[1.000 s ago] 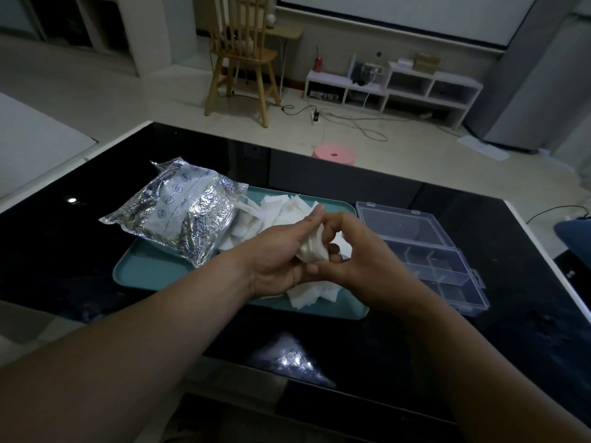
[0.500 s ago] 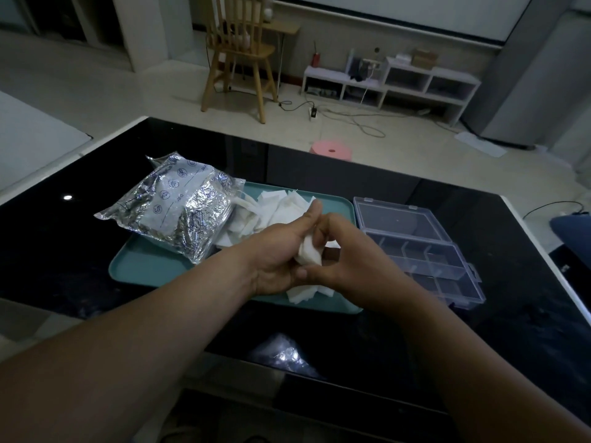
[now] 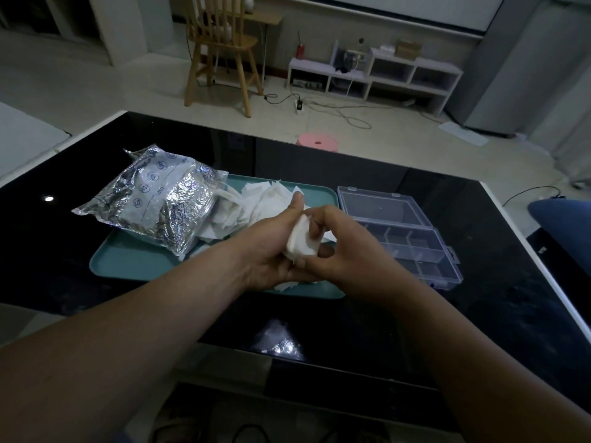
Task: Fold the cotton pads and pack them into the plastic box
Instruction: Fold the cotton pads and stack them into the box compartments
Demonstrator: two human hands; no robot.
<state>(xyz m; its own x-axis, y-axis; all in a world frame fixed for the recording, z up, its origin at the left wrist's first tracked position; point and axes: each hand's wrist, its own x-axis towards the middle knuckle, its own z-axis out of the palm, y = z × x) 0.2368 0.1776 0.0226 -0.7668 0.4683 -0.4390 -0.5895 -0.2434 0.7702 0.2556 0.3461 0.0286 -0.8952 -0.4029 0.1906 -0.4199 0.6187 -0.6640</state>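
Note:
Both hands meet above the front right part of the teal tray [image 3: 128,260]. My left hand [image 3: 271,247] and my right hand [image 3: 342,247] pinch one folded white cotton pad [image 3: 300,239] between them. A heap of loose white cotton pads [image 3: 265,203] lies on the tray behind my hands. The clear plastic box [image 3: 403,231] stands open just right of the tray, lid laid back, its compartments showing nothing inside.
A crinkled silver foil bag [image 3: 156,199] lies on the tray's left part. The black glossy table [image 3: 479,314] extends around the tray and box. Beyond it are a pink stool [image 3: 316,142], a wooden chair [image 3: 220,49] and a low white shelf [image 3: 377,75].
The pad between my hands has been folded more tightly into a compact, rounded shape. My hands stayed above the tray's front right part.

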